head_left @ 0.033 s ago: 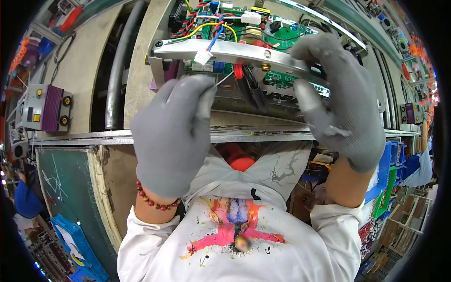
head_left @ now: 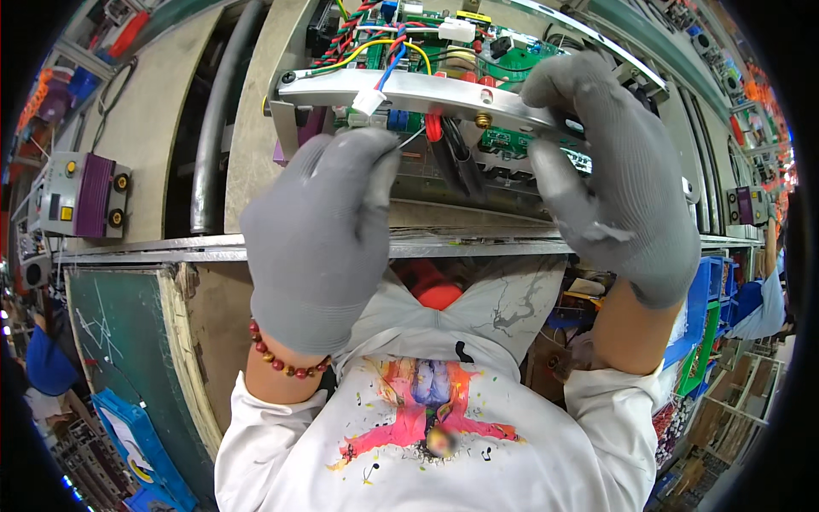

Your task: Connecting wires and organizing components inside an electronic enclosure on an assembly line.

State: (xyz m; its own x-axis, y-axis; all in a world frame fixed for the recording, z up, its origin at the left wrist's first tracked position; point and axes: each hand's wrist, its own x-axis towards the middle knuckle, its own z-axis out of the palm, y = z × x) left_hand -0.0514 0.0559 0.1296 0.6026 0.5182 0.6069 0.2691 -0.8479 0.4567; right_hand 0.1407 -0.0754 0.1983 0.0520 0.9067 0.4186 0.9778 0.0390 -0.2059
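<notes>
My left hand (head_left: 320, 230), in a grey glove, pinches the end of a thin white strip (head_left: 413, 136) that looks like a cable tie. The strip runs to red wires (head_left: 434, 127) and black sleeved cables (head_left: 458, 158) hanging below a silver metal bar (head_left: 418, 94). That bar is the near edge of an open chassis holding green circuit boards (head_left: 520, 61). Over the bar's right part, my gloved right hand (head_left: 610, 171) has its fingers curled but apart from the thumb, nothing visible between them. A white connector (head_left: 369, 101) on coloured wires hangs over the bar, beyond my left fingers.
The chassis rests on a wooden-topped bench with a metal front edge (head_left: 478, 249). Dark rollers (head_left: 223, 128) lie to the left. A grey and purple boxed unit (head_left: 81, 196) sits farther left. Blue bins (head_left: 708, 299) stand at the right, below bench height.
My left hand has shifted slightly right and up, still pinching the strip. The right hand has moved very slightly left and up.
</notes>
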